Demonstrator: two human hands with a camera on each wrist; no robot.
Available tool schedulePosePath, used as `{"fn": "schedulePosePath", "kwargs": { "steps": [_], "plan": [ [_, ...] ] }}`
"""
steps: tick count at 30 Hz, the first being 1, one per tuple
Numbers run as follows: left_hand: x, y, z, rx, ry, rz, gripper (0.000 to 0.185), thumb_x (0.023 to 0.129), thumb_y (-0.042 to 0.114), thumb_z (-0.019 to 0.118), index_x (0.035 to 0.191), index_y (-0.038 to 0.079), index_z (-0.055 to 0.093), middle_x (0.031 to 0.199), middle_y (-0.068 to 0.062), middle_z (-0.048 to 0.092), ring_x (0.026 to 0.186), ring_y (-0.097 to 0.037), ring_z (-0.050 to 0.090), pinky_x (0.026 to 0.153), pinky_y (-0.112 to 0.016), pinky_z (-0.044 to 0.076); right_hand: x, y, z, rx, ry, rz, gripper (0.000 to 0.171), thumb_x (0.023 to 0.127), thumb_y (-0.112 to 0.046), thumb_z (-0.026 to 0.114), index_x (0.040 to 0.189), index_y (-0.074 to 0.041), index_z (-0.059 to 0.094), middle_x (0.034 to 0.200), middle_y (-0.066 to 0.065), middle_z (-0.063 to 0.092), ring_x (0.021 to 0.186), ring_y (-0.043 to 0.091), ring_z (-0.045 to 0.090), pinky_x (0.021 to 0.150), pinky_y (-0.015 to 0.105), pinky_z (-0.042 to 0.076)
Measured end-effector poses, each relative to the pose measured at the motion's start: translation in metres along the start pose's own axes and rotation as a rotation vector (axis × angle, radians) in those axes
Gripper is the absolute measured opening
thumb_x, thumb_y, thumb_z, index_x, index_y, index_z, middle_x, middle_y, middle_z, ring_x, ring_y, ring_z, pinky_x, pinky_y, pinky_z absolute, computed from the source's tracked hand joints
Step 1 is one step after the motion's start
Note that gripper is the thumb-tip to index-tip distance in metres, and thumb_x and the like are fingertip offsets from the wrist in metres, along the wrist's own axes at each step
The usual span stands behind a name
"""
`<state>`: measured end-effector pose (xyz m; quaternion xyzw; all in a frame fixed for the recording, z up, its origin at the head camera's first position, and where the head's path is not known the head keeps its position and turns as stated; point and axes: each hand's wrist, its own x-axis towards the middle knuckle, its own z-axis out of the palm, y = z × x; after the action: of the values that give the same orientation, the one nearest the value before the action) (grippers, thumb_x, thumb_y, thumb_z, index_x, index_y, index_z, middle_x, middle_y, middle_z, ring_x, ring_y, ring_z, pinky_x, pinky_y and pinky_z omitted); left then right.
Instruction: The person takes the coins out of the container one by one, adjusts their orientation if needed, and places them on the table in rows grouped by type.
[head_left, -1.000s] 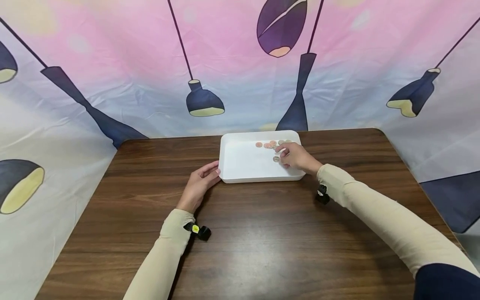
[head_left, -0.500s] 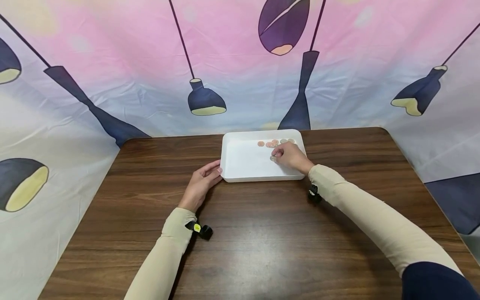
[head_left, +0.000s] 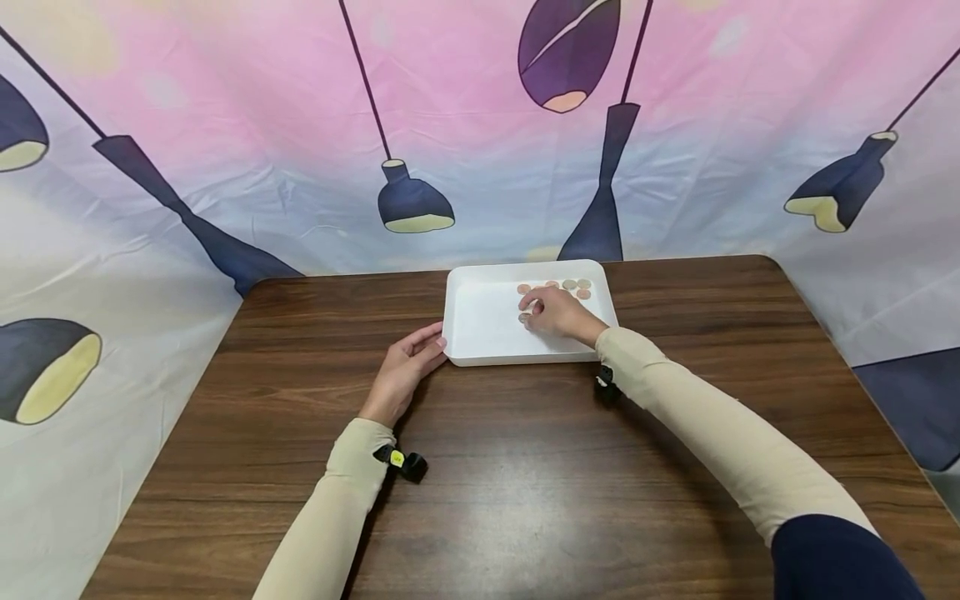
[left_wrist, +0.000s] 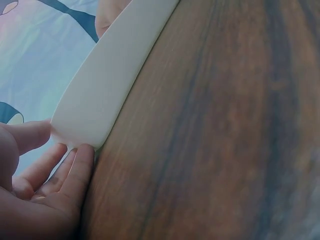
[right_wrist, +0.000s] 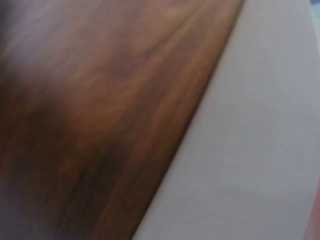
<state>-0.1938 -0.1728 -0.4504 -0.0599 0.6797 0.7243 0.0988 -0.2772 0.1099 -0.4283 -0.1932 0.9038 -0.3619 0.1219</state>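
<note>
A white tray (head_left: 483,325) stands at the far middle of a brown wooden table (head_left: 525,475). Several coins (head_left: 577,288) lie along its far right side. My right hand (head_left: 543,310) reaches into the tray, its fingertips pressing one coin (head_left: 522,317) against the floor near the middle. My left hand (head_left: 412,358) lies on the table with its fingers straight against the tray's near left corner. In the left wrist view the left hand's thumb and fingers (left_wrist: 75,160) touch the tray wall (left_wrist: 110,70) at that corner. The blurred right wrist view shows only the tray wall (right_wrist: 260,150) and table (right_wrist: 100,100).
A printed cloth backdrop (head_left: 450,125) with lamp shapes hangs behind and beside the table. Small black cameras are strapped at the left wrist (head_left: 408,464) and the right wrist (head_left: 604,387). Bare wood lies in front of and to both sides of the tray.
My right hand has slid to the left across the tray, and the coin under its fingertips has moved with it, away from the other coins. The left hand has stayed at the corner.
</note>
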Motion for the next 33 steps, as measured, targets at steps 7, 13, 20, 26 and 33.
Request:
{"fn": "schedulePosePath", "kwargs": {
  "steps": [7, 13, 20, 26, 33],
  "plan": [
    [0.000, -0.002, -0.001, 0.008, 0.001, 0.000, 0.045, 0.108, 0.006, 0.060, 0.152, 0.000, 0.054, 0.151, -0.021, 0.056, 0.134, -0.023, 0.058, 0.109, -0.029, 0.054, -0.002, 0.001, -0.002, 0.026, -0.015, -0.024, 0.021, 0.102, -0.004, 0.068, 0.119, 0.004, 0.076, 0.096, 0.013, 0.066, 0.079, 0.021, 0.051, 0.075, 0.030, 0.044],
    [0.000, -0.003, 0.000, 0.004, -0.007, -0.002, 0.046, 0.108, 0.007, 0.061, 0.152, -0.001, 0.053, 0.151, -0.021, 0.056, 0.137, -0.026, 0.056, 0.109, -0.029, 0.054, -0.010, 0.001, -0.001, 0.009, -0.007, -0.026, 0.017, 0.099, -0.001, 0.069, 0.113, 0.006, 0.076, 0.094, 0.012, 0.067, 0.087, 0.024, 0.056, 0.081, 0.035, 0.049],
    [0.000, -0.002, -0.001, 0.009, -0.008, 0.010, 0.045, 0.108, 0.007, 0.060, 0.152, -0.001, 0.053, 0.151, -0.022, 0.056, 0.135, -0.025, 0.057, 0.108, -0.028, 0.054, -0.016, 0.001, -0.002, -0.107, -0.006, -0.042, 0.014, 0.095, -0.001, 0.072, 0.109, 0.002, 0.074, 0.098, 0.013, 0.069, 0.091, 0.027, 0.062, 0.085, 0.041, 0.054],
    [0.000, -0.002, -0.001, 0.013, -0.004, 0.011, 0.045, 0.108, 0.007, 0.060, 0.152, -0.001, 0.053, 0.150, -0.022, 0.056, 0.135, -0.025, 0.057, 0.107, -0.026, 0.055, -0.018, 0.001, -0.001, -0.066, -0.027, 0.014, 0.028, 0.099, -0.008, 0.072, 0.126, 0.001, 0.069, 0.103, 0.015, 0.067, 0.095, 0.029, 0.059, 0.089, 0.043, 0.051],
    [0.001, -0.004, -0.001, 0.005, -0.007, 0.015, 0.045, 0.108, 0.007, 0.060, 0.152, -0.001, 0.053, 0.151, -0.022, 0.056, 0.137, -0.027, 0.056, 0.108, -0.027, 0.055, -0.011, 0.008, 0.001, -0.010, 0.027, 0.047, 0.027, 0.101, -0.009, 0.072, 0.127, -0.005, 0.073, 0.090, 0.009, 0.066, 0.081, 0.024, 0.056, 0.076, 0.033, 0.045]
  ]
}}
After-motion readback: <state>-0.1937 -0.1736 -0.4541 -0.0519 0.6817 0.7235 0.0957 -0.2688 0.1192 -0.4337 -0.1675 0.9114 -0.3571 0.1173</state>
